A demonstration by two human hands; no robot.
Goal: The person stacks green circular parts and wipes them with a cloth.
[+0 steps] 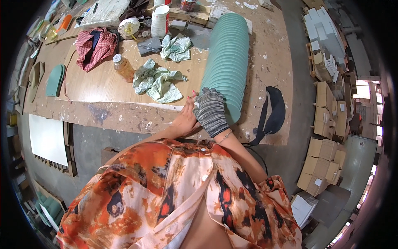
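My right hand point(210, 110) wears a grey striped knit glove and rests against the near end of a long row of teal green ribbed pieces point(228, 58) lying on the wooden worktable point(103, 87). Its gloved fingers curl over the top of the nearest piece. My bare left hand point(184, 119) lies right beside it, its fingertips pinching the glove's edge near the thumb. Both forearms come up from my orange patterned shirt.
Two crumpled pale green cloths point(157, 81) point(176, 47), an amber jar point(123, 67), a red checked cloth point(95, 45) and a white tub point(159, 20) lie on the table. A black strap bag point(273, 112) hangs over its right edge. Cardboard boxes point(327, 112) stand at right.
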